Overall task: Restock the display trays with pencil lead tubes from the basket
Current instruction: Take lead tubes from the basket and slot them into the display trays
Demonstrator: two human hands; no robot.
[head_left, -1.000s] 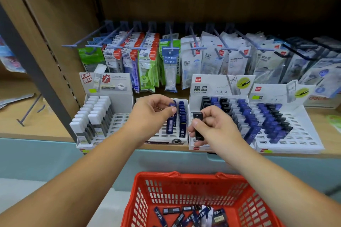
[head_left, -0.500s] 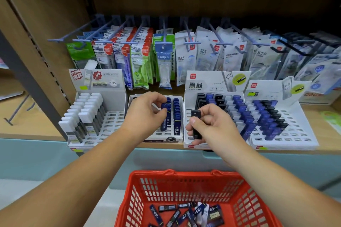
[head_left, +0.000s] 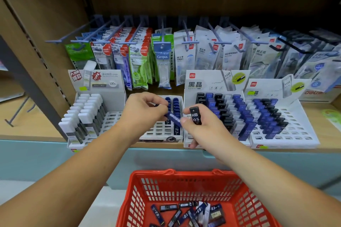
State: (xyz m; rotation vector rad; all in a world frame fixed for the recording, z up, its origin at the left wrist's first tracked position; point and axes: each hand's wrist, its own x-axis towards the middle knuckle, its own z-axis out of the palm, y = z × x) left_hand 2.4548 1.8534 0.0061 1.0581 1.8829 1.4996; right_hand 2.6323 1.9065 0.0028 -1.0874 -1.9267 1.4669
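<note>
My left hand (head_left: 143, 111) is pinching a blue lead tube (head_left: 173, 118) above the middle tray (head_left: 162, 131), while my right hand (head_left: 201, 127) is gripping a black HB tube (head_left: 195, 115); more tubes are lying in the red basket (head_left: 140, 197).

Left hand (head_left: 142, 111) lifted blue tube (head_left: 173, 117) out of tray, tilted toward right hand (head_left: 201, 127).

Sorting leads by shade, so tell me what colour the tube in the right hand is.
Black, with white "HB 0.5" lettering: tube in the right hand, head view.
</note>
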